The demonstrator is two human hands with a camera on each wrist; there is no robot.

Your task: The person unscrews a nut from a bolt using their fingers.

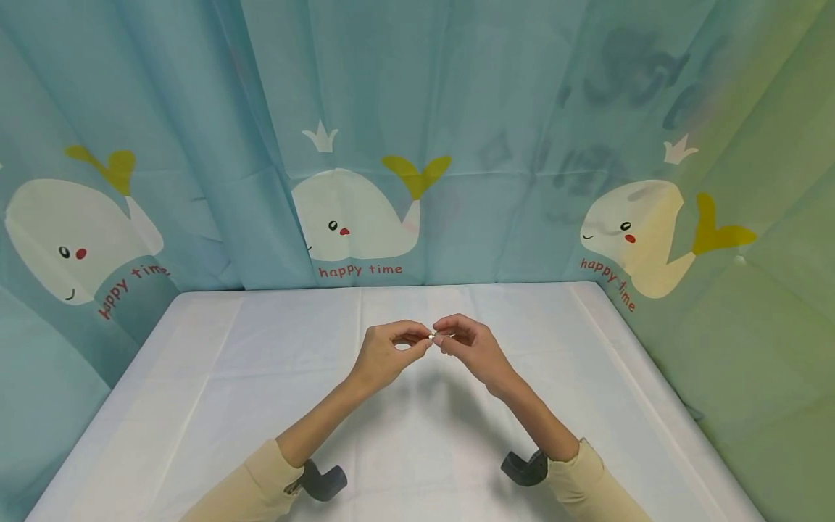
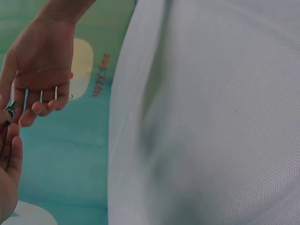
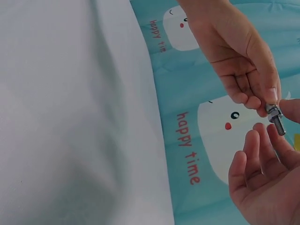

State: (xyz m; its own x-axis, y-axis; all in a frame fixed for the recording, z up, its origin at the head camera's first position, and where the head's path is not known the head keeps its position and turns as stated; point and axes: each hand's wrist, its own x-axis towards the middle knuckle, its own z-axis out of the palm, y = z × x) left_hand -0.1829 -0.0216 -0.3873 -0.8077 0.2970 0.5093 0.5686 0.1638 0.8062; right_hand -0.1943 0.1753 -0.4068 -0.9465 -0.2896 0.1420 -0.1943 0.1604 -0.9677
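Observation:
A small metal bolt [image 3: 280,125] with a nut or washer near its head sits between the two hands, raised above the table. My left hand [image 1: 383,355] pinches the head end between thumb and finger, seen most closely in the right wrist view. From the other side my right hand [image 1: 475,353] brings its thumb against the bolt beside the left thumb, and its other fingers lie loosely bent. The bolt's threaded end points away from the left hand in the right wrist view. In the left wrist view the bolt [image 2: 11,111] is partly hidden by fingertips.
A white cloth-covered table [image 1: 261,420] spreads beneath both forearms. Behind it hangs a blue-green curtain [image 1: 496,239] printed with whales, meeting the table's far edge. Dark curved mounts [image 1: 324,482] stick out from the beige sleeves near the wrists.

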